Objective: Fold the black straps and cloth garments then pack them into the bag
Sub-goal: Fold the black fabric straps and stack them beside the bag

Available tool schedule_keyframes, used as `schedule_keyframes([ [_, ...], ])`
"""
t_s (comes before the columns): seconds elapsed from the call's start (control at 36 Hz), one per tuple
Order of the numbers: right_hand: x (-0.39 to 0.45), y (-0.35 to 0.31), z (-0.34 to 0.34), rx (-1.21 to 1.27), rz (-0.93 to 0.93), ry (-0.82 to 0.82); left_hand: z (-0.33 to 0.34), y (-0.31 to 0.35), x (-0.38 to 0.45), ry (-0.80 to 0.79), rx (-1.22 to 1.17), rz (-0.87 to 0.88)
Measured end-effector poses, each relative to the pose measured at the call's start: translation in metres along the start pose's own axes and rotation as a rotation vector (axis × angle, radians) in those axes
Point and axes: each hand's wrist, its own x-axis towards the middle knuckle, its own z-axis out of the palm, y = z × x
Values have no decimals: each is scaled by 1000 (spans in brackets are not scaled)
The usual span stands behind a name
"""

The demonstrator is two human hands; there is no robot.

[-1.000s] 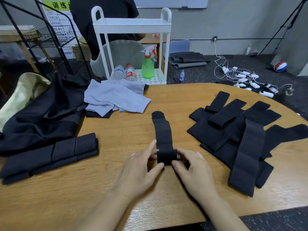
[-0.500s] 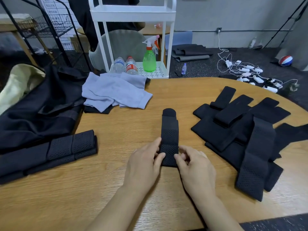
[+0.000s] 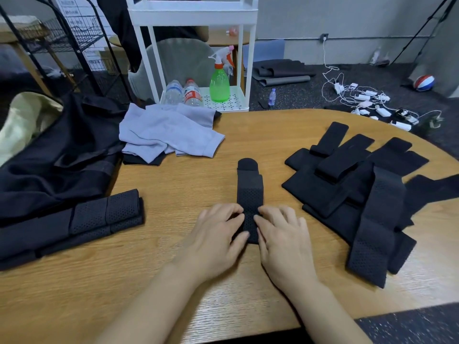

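I'd worry the black strap [image 3: 249, 194], pinched by my left hand [image 3: 215, 238] and right hand [image 3: 283, 240] (fingers curled on its six-o'clock end), springs open if released.

strap under my fingers [image 3: 249, 194]: matt black perforated cloth
table [image 3: 173, 281]: smooth grained wood
sweatshirt [image 3: 169, 132]: soft grey cloth
cart [image 3: 193, 13]: glossy white
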Motion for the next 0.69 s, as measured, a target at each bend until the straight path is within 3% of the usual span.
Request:
schedule_keyframes([
  [0.08, -6, 2, -3, 31, -21, -65, -12, -2, -6, -131, 14, 23],
  [0.31, -30, -4, -27, 185, 3, -260, -28, 0, -18, -208, 95, 88],
  [0.39, -35, -7, -31, 250, 48, -265, -28, 5, -26, -160, 36, 85],
  [0.53, -32, -10, -35, 411, 164, -208, -29, 16, -33, -75, -135, -69],
  [0.69, -30, -10, -28, 538, 421, -145, -19, 21, -32, 36, -253, -241],
])
